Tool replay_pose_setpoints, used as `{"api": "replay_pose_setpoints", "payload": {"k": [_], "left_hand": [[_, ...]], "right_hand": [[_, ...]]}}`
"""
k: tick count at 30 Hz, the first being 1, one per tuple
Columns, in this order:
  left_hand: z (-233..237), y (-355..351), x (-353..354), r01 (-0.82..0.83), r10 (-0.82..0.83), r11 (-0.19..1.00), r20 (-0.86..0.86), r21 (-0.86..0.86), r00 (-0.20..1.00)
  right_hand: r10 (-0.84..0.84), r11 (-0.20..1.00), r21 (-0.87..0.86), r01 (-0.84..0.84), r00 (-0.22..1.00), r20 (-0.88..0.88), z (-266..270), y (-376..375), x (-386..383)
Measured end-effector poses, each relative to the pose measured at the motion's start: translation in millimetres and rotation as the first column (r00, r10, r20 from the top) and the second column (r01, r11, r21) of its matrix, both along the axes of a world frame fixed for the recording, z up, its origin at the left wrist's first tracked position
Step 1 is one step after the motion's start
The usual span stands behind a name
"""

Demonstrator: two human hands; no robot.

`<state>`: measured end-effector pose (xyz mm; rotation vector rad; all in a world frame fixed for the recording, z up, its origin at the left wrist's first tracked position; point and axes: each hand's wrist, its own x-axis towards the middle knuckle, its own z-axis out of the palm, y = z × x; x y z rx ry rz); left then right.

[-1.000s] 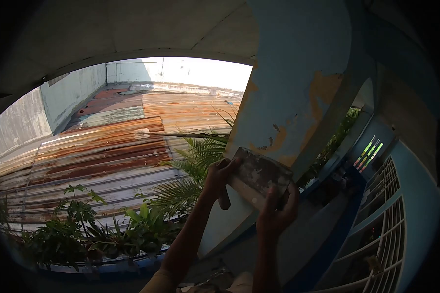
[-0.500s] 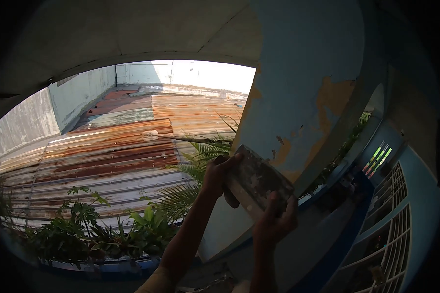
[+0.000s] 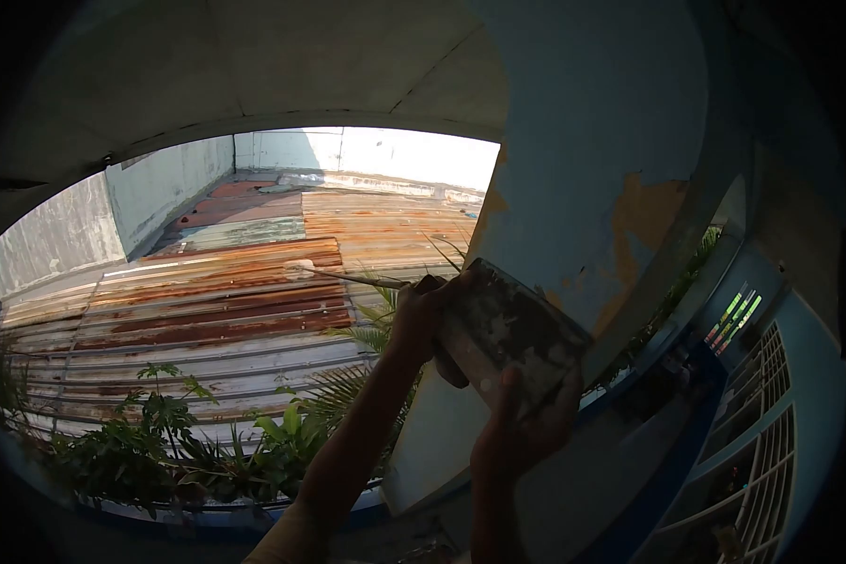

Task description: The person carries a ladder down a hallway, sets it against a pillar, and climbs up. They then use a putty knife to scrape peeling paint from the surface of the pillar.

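Head view: both bare hands hold a rectangular board (image 3: 515,329) in front of the pillar (image 3: 597,113), near the middle of the view. The board is tilted, its upper left end higher than its lower right end. Its dark face carries pale, uneven stains, and a lighter side shows along its lower left.

The left hand (image 3: 415,321) grips the upper left end, its thumb and fingers pinching the edge. A dark rounded piece (image 3: 452,370) shows just below this hand; whether it is part of the board cannot be told. The right hand (image 3: 522,434) supports the lower right end, thumb pressed against the stained face; the remaining fingers are in deep shade, and their exact spread cannot be told.

The pillar is blue, with paint flaked away to tan patches. To its left, beyond a row of green plants (image 3: 282,437), lies a rusted metal roof (image 3: 226,305). A thin stick (image 3: 362,279) with a pale end reaches across in front of the roof, its near end close to the left hand. White window bars (image 3: 771,484) stand at lower right.
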<state>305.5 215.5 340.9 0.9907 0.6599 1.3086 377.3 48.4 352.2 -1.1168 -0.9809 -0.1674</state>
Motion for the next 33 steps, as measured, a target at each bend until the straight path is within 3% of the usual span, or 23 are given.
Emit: {"api": "replay_pose_setpoints", "payload": {"k": [1, 3, 4, 8, 11, 13, 15, 19, 20, 22, 23, 24, 25, 26, 28, 29, 31, 32, 33], "left_hand": [[-4.6, -7.3, 7.5, -0.051, 0.051, 0.999, 0.060, -0.008, 0.997], [-14.4, -7.3, 16.4, -0.005, 0.010, 0.999, 0.145, -0.033, 0.989], [-19.7, -7.0, 19.9, -0.007, 0.018, 0.998, 0.181, -0.060, 0.983], [2.9, -31.4, 29.5, -0.033, 0.066, 0.992, 0.291, -0.118, 0.954], [1.6, -54.0, 39.5, 0.015, 0.023, 0.996, 0.393, -0.093, 0.919], [2.7, -81.4, 39.4, 0.004, 0.054, 0.983, 0.313, -0.183, 0.948], [0.8, -85.5, 42.9, 0.042, 0.027, 0.981, 0.347, -0.190, 0.937], [8.4, -70.9, 51.3, 0.044, 0.036, 0.977, 0.365, -0.209, 0.930], [13.5, -70.4, 50.5, 0.077, 0.008, 0.973, 0.361, -0.220, 0.933], [18.8, -82.0, 49.6, 0.095, -0.017, 0.971, 0.332, -0.220, 0.943], [10.3, -89.9, 51.9, 0.104, -0.041, 0.974, 0.295, -0.200, 0.955], [-2.4, -97.0, 43.3, 0.183, -0.164, 0.974, 0.144, -0.133, 0.976], [-14.3, -102.7, 34.7, 0.269, -0.270, 0.960, -0.012, -0.075, 0.963], [-27.5, -103.9, 35.8, 0.272, -0.273, 0.960, 0.000, -0.068, 0.962], [-54.4, -101.4, 36.2, 0.000, 0.064, 0.968, -0.243, 0.252, 0.968], [-54.7, -99.7, 27.1, -0.116, 0.291, 0.897, -0.373, 0.426, 0.881], [-71.2, -89.4, 29.7, -0.254, 0.578, 0.713, -0.343, 0.654, 0.740], [-72.9, -91.4, 31.5, -0.250, 0.571, 0.717, -0.341, 0.651, 0.747], [-74.3, -94.7, 35.0, -0.144, 0.497, 0.782, -0.468, 0.606, 0.731]], "right_hand": [[0.007, 1.000, 0.004, -0.007, 1.000, -0.001, -8.8, 5.5, -3.3], [-0.135, 0.960, 0.254, 0.118, 0.990, 0.051, -26.1, 16.2, -5.1], [-0.230, 0.937, 0.294, 0.191, 0.967, 0.107, -26.9, 19.6, 3.8], [-0.255, 0.957, 0.208, 0.203, 0.930, 0.265, 22.7, 9.6, 20.9], [-0.167, 0.955, 0.277, 0.107, 0.965, 0.202, 35.2, 13.0, 28.6], [-0.211, 0.944, 0.292, 0.150, 0.959, 0.191, 28.6, 12.8, 26.6], [-0.246, 0.913, 0.380, 0.147, 0.942, 0.227, 26.5, 19.6, 29.3], [-0.286, 0.943, 0.261, 0.207, 0.903, 0.320, 62.3, 22.8, 31.0], [-0.222, 0.963, 0.217, 0.159, 0.926, 0.306, 78.5, 20.8, 23.7], [-0.268, 0.953, 0.227, 0.200, 0.907, 0.325, 81.7, 15.9, 26.9], [-0.307, 0.943, 0.236, 0.234, 0.887, 0.345, 83.4, 13.3, 30.8], [-0.386, 0.913, 0.290, 0.287, 0.839, 0.383, 80.9, 5.3, 36.5], [-0.336, 0.935, 0.235, 0.264, 0.871, 0.357, 82.3, -5.6, 39.2], [-0.340, 0.935, 0.234, 0.267, 0.862, 0.376, 86.7, -10.1, 44.0], [-0.350, 0.933, 0.221, 0.283, 0.851, 0.390, 95.6, -22.9, 49.4], [-0.330, 0.944, 0.144, 0.298, 0.824, 0.461, 105.0, -31.5, 49.4], [-0.307, 0.944, 0.064, 0.324, 0.788, 0.535, 118.4, -38.3, 47.1], [-0.300, 0.939, 0.041, 0.342, 0.753, 0.585, 124.3, -38.3, 45.4], [-0.291, 0.932, 0.018, 0.362, 0.716, 0.635, 130.4, -36.2, 43.6]]}}
